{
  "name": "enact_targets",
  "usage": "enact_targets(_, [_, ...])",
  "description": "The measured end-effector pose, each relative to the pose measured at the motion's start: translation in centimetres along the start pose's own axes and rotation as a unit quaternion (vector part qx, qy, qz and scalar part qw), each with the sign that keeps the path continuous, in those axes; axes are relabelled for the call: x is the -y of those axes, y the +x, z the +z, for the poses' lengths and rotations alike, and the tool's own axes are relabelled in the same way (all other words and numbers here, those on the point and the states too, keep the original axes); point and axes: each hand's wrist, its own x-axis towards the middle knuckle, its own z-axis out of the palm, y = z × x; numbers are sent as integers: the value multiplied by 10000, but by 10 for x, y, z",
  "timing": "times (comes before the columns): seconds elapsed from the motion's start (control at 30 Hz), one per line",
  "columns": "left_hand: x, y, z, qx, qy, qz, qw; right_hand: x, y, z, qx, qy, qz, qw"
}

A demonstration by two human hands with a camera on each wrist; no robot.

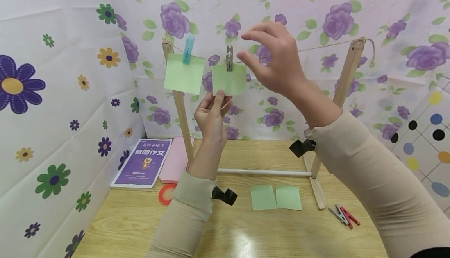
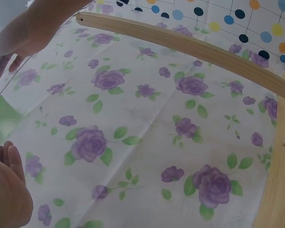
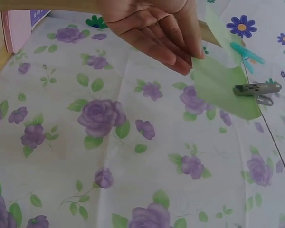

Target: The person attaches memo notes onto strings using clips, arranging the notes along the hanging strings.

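Observation:
On a thin string (image 1: 323, 47) strung between two wooden posts hang two pale green paper squares. A blue clothespin (image 1: 188, 50) holds the left paper (image 1: 184, 76). Clipped by a grey clothespin (image 1: 229, 58) is the other green paper (image 1: 229, 80). My left hand (image 1: 212, 119) pinches this second paper at its bottom edge, thumb in front. Just right of the grey clothespin, my right hand (image 1: 275, 58) is raised with thumb and fingers spread apart, holding nothing. The right wrist view shows the grey clothespin (image 3: 257, 89) gripping the paper's edge at the string.
Two more green papers (image 1: 263, 197) lie on the table (image 1: 242, 226). A grey clothespin (image 1: 338, 215) and a red one (image 1: 350, 215) lie at the right. A purple book (image 1: 142, 164), a pink case (image 1: 174, 160) and a red tape roll (image 1: 166, 194) are at the left. A wooden post (image 1: 346, 78) stands right.

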Motion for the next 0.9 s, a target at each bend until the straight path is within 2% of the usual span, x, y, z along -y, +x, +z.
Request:
enact_targets(0.1, [0,-1,-2,30,79,-35,10000,0,-8,2,-795,53,-159,9967])
enact_targets(0.2, [0,-1,-3,81,120,-38,9999,3,-16,4,-1756,151,-247,9840])
enact_targets(0.27, [0,-1,-4,125,140,-15,9998,6,-21,4,-2176,152,-227,9757])
enact_targets(0.33, [0,-1,-4,162,162,2,9997,10,-27,2,-2395,105,-202,9706])
enact_targets(0.47, [0,-1,-6,209,222,-1,9995,11,-45,-1,-2462,51,-86,9692])
enact_targets(0.7, [2,-2,-12,457,355,-20,9983,2,-89,-5,-2120,164,228,9769])
enact_targets(0.9, [2,-1,-15,557,373,-59,9977,-3,-119,-12,-1954,258,591,9786])
